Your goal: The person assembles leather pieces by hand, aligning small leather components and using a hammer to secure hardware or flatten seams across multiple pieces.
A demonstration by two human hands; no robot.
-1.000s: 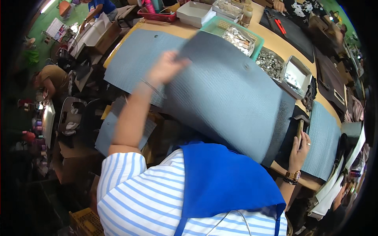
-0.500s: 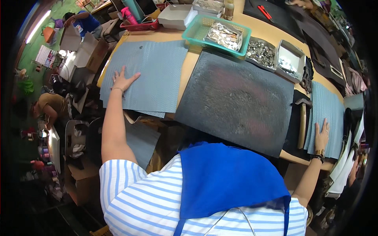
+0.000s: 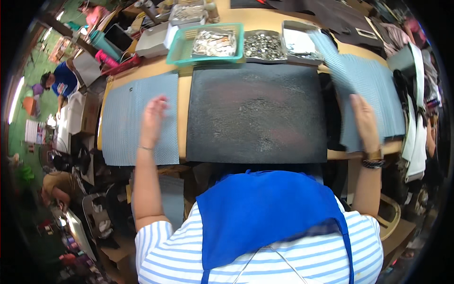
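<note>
A blue-grey textured sheet [image 3: 335, 65] tilts up off the right-hand stack of similar sheets [image 3: 378, 92], its far end bent and blurred. My right hand [image 3: 366, 124] is closed on this sheet near its near right edge. Over the left-hand stack of blue-grey sheets [image 3: 125, 118] my left hand [image 3: 153, 120] hovers, fingers loosely curled and smeared, with nothing visible in it. Between the stacks lies a worn black work mat [image 3: 257, 113]. No hammer can be made out beside the right-hand stack.
Behind the mat stand a green plastic basket [image 3: 177, 52] with pale small pieces, a tray of metal fittings [image 3: 264, 46] and a grey box [image 3: 302, 38]. White cloth [image 3: 414, 123] hangs at the table's right end. A co-worker in blue [image 3: 65, 80] is at the far left.
My left hand has lifted off the left stack. My right hand has taken hold of a sheet and raised it from the right stack. The view has turned to the right.
</note>
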